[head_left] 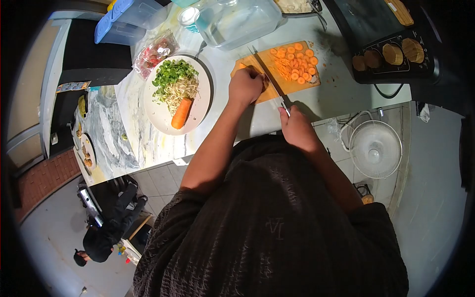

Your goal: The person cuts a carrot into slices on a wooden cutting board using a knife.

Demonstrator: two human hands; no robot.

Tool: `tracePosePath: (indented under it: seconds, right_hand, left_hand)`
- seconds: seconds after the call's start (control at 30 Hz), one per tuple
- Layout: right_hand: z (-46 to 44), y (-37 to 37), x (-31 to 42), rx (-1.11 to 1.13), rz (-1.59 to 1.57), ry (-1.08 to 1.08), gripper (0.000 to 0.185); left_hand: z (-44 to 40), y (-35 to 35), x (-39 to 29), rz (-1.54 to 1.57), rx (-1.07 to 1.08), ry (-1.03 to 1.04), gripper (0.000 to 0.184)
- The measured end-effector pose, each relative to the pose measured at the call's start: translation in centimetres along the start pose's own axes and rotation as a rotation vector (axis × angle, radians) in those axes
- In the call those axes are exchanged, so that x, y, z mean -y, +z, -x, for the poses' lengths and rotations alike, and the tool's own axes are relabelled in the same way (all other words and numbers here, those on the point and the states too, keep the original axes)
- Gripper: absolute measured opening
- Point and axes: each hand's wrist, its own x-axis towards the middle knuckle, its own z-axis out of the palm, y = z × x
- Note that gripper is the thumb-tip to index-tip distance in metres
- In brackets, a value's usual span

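Observation:
My left hand point(246, 86) is closed over a piece of carrot point(242, 66) on the wooden cutting board point(267, 95); most of that piece is hidden under the fingers. In my right hand point(300, 128) is the handle of a long knife point(270, 77), its blade slanting across the board just right of my left hand. Carrot slices point(301, 62) and thin carrot strips point(283, 68) lie on the board's right part. To the left, a white plate point(157, 116) bears chopped greens point(174, 74), bean sprouts point(183, 90) and a thick carrot chunk point(181, 114).
Behind the board stand a clear plastic container point(240, 24) and a white tub point(188, 19). A plastic bag point(154, 53) lies beyond the plate. A black appliance point(391, 54) is at the right, a white fan point(374, 148) below. Another person point(106, 232) is at lower left.

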Motion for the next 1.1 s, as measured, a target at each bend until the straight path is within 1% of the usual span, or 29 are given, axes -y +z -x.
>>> tracePosePath:
  seconds: [0.03,0.13,0.2,0.43,0.6,0.83,0.9,1.1]
  right_hand:
    - [-0.1,-0.2,0.2,0.048,0.007,0.021,0.045]
    - [-0.3,0.0,-0.1,0.055,-0.016,0.020,0.045]
    - [-0.4,0.0,-0.1,0.064,-0.018,0.021,0.046]
    - [-0.8,0.0,-0.2,0.066,-0.031,0.038,0.046]
    - [-1.0,0.1,-0.2,0.068,-0.015,0.035,0.046]
    - [-1.6,0.5,-0.2,0.047,-0.030,0.008,0.045]
    - [-1.4,0.4,-0.2,0.033,-0.026,0.012,0.045]
    - [0.0,-0.4,-0.9,-0.001,0.018,0.067,0.044]
  left_hand:
    - [-0.1,0.1,0.1,0.000,0.001,0.000,0.026]
    - [-0.1,0.2,0.3,0.029,-0.024,0.045,0.028]
    - [0.1,0.1,0.1,-0.006,-0.044,0.078,0.028]
    - [0.1,0.3,0.1,-0.003,-0.056,0.067,0.027]
    - [0.0,0.1,0.0,0.010,-0.012,-0.008,0.027]
    - [0.2,-0.1,-0.2,-0.005,0.001,-0.007,0.027]
    - [-0.7,0.9,1.2,0.048,-0.064,0.080,0.026]
    - [-0.4,0.5,0.7,-0.013,-0.073,0.091,0.026]
